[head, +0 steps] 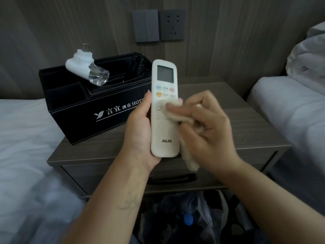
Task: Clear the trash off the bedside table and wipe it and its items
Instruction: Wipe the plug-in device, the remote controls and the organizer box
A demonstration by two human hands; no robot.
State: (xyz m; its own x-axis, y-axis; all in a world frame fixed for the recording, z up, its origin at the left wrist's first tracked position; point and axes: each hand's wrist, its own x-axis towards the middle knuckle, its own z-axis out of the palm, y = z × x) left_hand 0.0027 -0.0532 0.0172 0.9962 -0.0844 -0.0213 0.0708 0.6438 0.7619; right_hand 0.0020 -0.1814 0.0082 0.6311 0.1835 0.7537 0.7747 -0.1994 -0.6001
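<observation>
Left hand (140,127) wrapped round the lower half of the remote (164,110), thumb along its left edge, fingertips just showing past its right edge: a closed grip on the remote. Right hand (207,127) curled round a bunched beige cloth (177,113), pressing it against the round button pad at mid-length; cloth tail hanging down beside the remote's lower end.

Remote held upright in the air, above the front of the counter (246,131) and just right of the black hotel organiser box (88,110). Long axis running near vertical in the view: screen end up and away, toward the wall sockets (173,24), branded end down, seated in the left palm. Button face turned toward the camera.

Cloth hand directly right of the remote, touching its face; wiping room therefore lying along the long axis, upward to the screen or down to the logo. Likely step: wiping the remote, with counter top and other items judged yet to wipe.

White plug-in device (86,66) lying tilted across the top of the box. Trash bag (190,213) below the counter's drawer.
</observation>
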